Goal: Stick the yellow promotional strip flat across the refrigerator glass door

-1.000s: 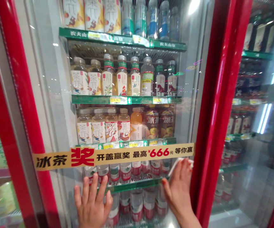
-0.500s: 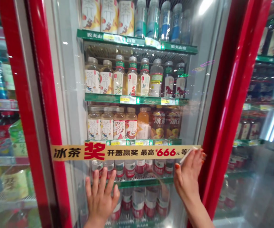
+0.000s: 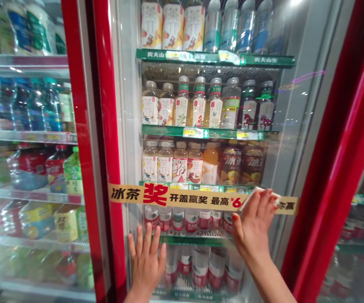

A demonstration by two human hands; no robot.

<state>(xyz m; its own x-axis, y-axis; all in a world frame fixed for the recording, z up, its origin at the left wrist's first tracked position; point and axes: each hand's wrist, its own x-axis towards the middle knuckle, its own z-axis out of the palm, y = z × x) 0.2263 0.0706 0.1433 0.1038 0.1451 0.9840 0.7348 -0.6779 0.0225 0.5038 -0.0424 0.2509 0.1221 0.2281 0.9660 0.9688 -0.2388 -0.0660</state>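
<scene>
Landmark: yellow banner stuck across the glass door, with red and black print.
Right hand: flat over the banner's right end, fingers straight, close together and pointing up, pressing a white cloth against the glass; no closed grip.
Left hand: below the banner, under its left half, palm flat on the glass, fingers spread wide, holding nothing.
Place of the cloth: on the banner's right part, between hand and glass, hiding some of the print.
Look of the cloth: plain white, thin, flattened; mostly hidden, only narrow edges showing beside the forefinger and past the fingertips; cloth or paper, hard to tell.
Doing it well, by judgement: even pressure through the whole palm, cloth spread flat rather than bunched, a light touch over the banner's edges to avoid lifting a corner, left hand as a brace against the door.
Behind the banner: rows of bottles on green shelves, above and below it.
Left of the banner: red door frame.
</scene>
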